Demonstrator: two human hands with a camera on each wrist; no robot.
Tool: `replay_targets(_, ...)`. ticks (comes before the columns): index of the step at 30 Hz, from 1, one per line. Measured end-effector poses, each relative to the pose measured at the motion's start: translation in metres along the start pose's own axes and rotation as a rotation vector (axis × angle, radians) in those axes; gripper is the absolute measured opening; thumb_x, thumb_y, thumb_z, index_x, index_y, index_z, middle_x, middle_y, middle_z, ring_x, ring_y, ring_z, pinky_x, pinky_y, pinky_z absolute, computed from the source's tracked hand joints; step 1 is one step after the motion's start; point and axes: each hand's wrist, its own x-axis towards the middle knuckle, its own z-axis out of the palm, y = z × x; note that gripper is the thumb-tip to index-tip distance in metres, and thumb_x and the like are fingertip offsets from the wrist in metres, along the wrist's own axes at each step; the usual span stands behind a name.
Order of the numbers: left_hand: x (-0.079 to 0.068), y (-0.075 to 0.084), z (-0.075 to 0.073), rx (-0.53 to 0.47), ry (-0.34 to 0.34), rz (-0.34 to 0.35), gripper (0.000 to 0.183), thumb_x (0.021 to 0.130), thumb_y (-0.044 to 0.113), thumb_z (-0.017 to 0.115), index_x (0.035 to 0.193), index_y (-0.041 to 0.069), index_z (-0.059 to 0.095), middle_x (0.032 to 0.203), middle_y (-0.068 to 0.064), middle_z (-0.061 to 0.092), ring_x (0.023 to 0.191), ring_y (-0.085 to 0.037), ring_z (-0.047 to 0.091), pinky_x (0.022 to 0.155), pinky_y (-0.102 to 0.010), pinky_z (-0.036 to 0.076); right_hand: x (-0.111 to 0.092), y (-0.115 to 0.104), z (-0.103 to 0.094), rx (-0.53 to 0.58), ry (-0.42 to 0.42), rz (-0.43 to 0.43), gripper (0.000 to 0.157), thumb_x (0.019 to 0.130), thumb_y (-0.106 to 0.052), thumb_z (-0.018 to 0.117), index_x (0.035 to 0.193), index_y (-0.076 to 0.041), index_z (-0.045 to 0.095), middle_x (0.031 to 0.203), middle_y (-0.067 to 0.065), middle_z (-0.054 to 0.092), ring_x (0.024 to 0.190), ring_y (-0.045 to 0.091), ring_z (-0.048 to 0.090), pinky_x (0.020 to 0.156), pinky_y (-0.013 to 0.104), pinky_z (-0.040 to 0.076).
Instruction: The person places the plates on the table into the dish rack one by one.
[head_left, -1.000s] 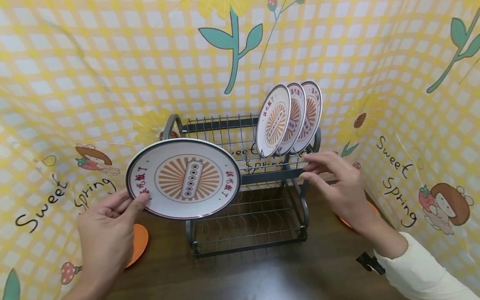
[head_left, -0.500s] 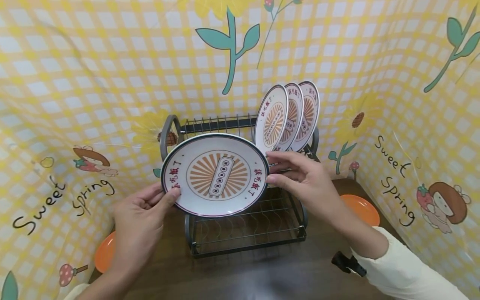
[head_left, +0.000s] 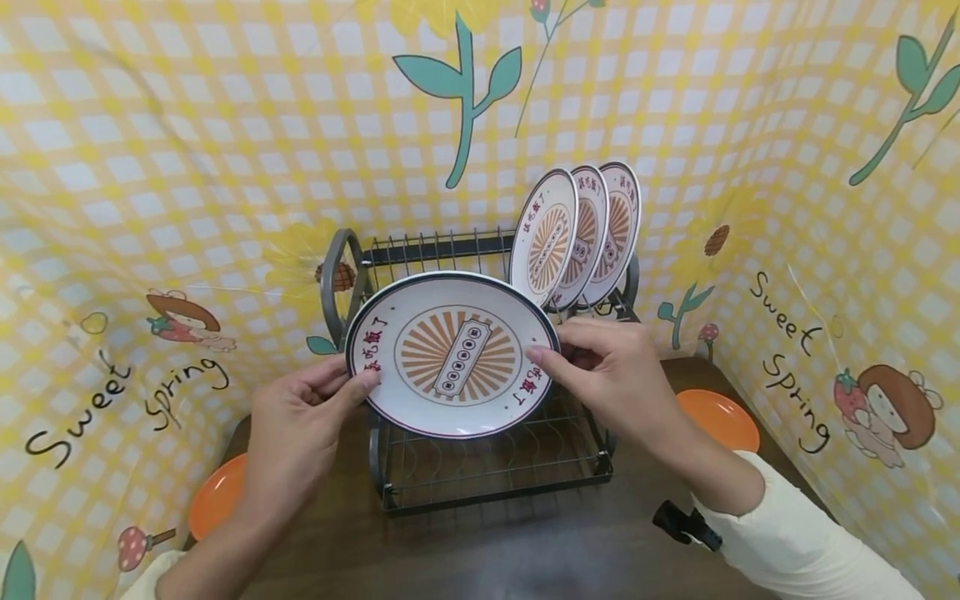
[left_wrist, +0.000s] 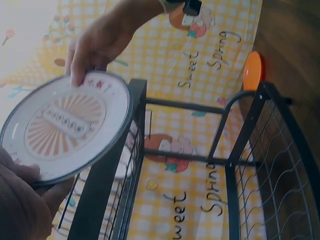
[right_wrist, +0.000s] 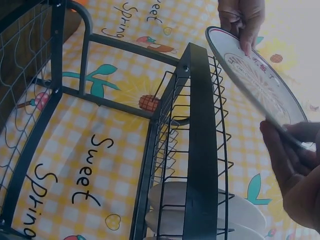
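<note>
A white plate (head_left: 420, 400) with a dark rim, red lettering and an orange sunburst is held between both hands, tilted, in front of the rack's upper tier. My left hand (head_left: 296, 425) pinches its left edge, thumb on the face and fingers behind. At the right edge my right hand (head_left: 618, 371) pinches it the same way. The grey metal dish rack (head_left: 495, 496) has two wire tiers. Three matching plates, the front one (head_left: 546, 237) nearest the held plate, stand on edge at the upper tier's right. In the right wrist view the held plate (right_wrist: 260, 82) is beside the upper tier.
An orange plate (head_left: 720, 419) lies on the brown table (head_left: 525, 558) to the right, and another orange plate (head_left: 217, 497) lies to the left. Yellow checked cloth (head_left: 300, 125) rises behind and at both sides. A black clip-like object (head_left: 686, 525) is by the right sleeve.
The held plate has moved right, carried by my left hand. My right hand has come off the rack's right side and now pinches the plate's right edge. The standing plates stay put.
</note>
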Motion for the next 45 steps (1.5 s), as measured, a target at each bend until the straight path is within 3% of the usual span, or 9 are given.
replay_targets(4, 0.007, -0.001, -0.004, 0.102, -0.076, 0.002, 0.038, 0.087, 0.030, 0.071, 0.114, 0.003, 0.070, 0.092, 0.005, 0.076, 0.090, 0.002, 0.067, 0.080, -0.011, 0.054, -0.001, -0.001, -0.003, 0.017, 0.020, -0.085, 0.008, 0.084, -0.013, 0.075, 0.076, -0.016, 0.073, 0.067, -0.010, 0.058, 0.057, 0.003, 0.046, 0.046, 0.013, 0.037)
replay_targets(8, 0.007, 0.002, -0.007, 0.135, -0.062, 0.027, 0.038, 0.088, 0.036, 0.069, 0.116, 0.010, 0.070, 0.099, 0.005, 0.075, 0.096, 0.000, 0.066, 0.082, -0.011, 0.052, -0.001, -0.003, -0.008, 0.092, 0.114, -0.148, 0.006, 0.082, -0.004, 0.074, 0.080, -0.010, 0.075, 0.068, -0.008, 0.060, 0.055, 0.004, 0.045, 0.044, 0.012, 0.036)
replay_targets(14, 0.008, 0.002, -0.005, 0.255, 0.044, 0.384, 0.024, 0.093, 0.021, 0.065, 0.115, 0.020, 0.072, 0.117, 0.002, 0.070, 0.118, -0.008, 0.061, 0.094, -0.008, 0.047, 0.007, -0.009, -0.018, 0.090, 0.396, -0.146, 0.007, 0.078, 0.004, 0.073, 0.073, -0.001, 0.073, 0.064, 0.002, 0.058, 0.055, 0.005, 0.044, 0.045, 0.013, 0.034)
replay_targets(17, 0.014, -0.003, -0.001, 0.428, 0.081, 0.571, 0.027, 0.092, 0.014, 0.066, 0.118, 0.017, 0.071, 0.123, -0.002, 0.067, 0.127, -0.017, 0.055, 0.104, -0.023, 0.046, 0.013, -0.013, -0.024, 0.065, 0.482, -0.105, 0.005, 0.080, 0.005, 0.071, 0.079, 0.003, 0.075, 0.068, 0.006, 0.063, 0.059, 0.005, 0.050, 0.048, 0.010, 0.041)
replay_targets(20, 0.019, -0.010, 0.004, 0.589, 0.051, 0.678, 0.034, 0.093, 0.012, 0.064, 0.126, 0.015, 0.065, 0.129, -0.006, 0.063, 0.131, -0.025, 0.051, 0.108, -0.043, 0.044, 0.019, -0.016, -0.027, 0.028, 0.534, -0.093, 0.007, 0.082, 0.004, 0.069, 0.082, 0.004, 0.075, 0.071, 0.010, 0.065, 0.063, 0.006, 0.054, 0.051, 0.009, 0.044)
replay_targets(21, 0.020, -0.012, 0.005, 0.631, 0.030, 0.692, 0.036, 0.093, 0.012, 0.063, 0.129, 0.014, 0.063, 0.130, -0.007, 0.062, 0.132, -0.026, 0.050, 0.110, -0.050, 0.040, 0.021, -0.016, -0.027, 0.008, 0.548, -0.101, 0.007, 0.083, 0.004, 0.068, 0.082, 0.005, 0.075, 0.069, 0.010, 0.064, 0.062, 0.006, 0.053, 0.052, 0.009, 0.044)
replay_targets(30, 0.029, -0.025, 0.013, 0.838, 0.009, 0.825, 0.042, 0.091, 0.010, 0.066, 0.132, 0.011, 0.060, 0.132, -0.009, 0.060, 0.129, -0.025, 0.052, 0.110, -0.045, 0.042, 0.044, -0.021, -0.021, -0.242, 0.655, -0.152, 0.026, 0.088, -0.006, 0.061, 0.064, 0.003, 0.063, 0.059, 0.010, 0.051, 0.060, 0.013, 0.045, 0.054, 0.013, 0.037)
replay_targets(35, 0.032, -0.028, 0.012, 0.863, 0.019, 0.897, 0.041, 0.089, 0.007, 0.067, 0.129, 0.007, 0.062, 0.128, -0.012, 0.062, 0.123, -0.027, 0.058, 0.104, -0.045, 0.047, 0.057, -0.025, -0.012, -0.325, 0.632, -0.119, 0.025, 0.090, -0.005, 0.057, 0.068, 0.003, 0.064, 0.062, 0.010, 0.052, 0.058, 0.015, 0.045, 0.051, 0.015, 0.033)
replay_targets(45, 0.035, -0.026, 0.013, 0.901, 0.033, 0.898, 0.036, 0.090, 0.006, 0.065, 0.126, 0.009, 0.065, 0.126, -0.011, 0.064, 0.119, -0.026, 0.061, 0.100, -0.044, 0.051, 0.087, -0.029, 0.002, -0.482, 0.556, -0.055, 0.029, 0.089, 0.000, 0.051, 0.061, 0.001, 0.054, 0.059, 0.010, 0.042, 0.053, 0.022, 0.036, 0.046, 0.025, 0.031)
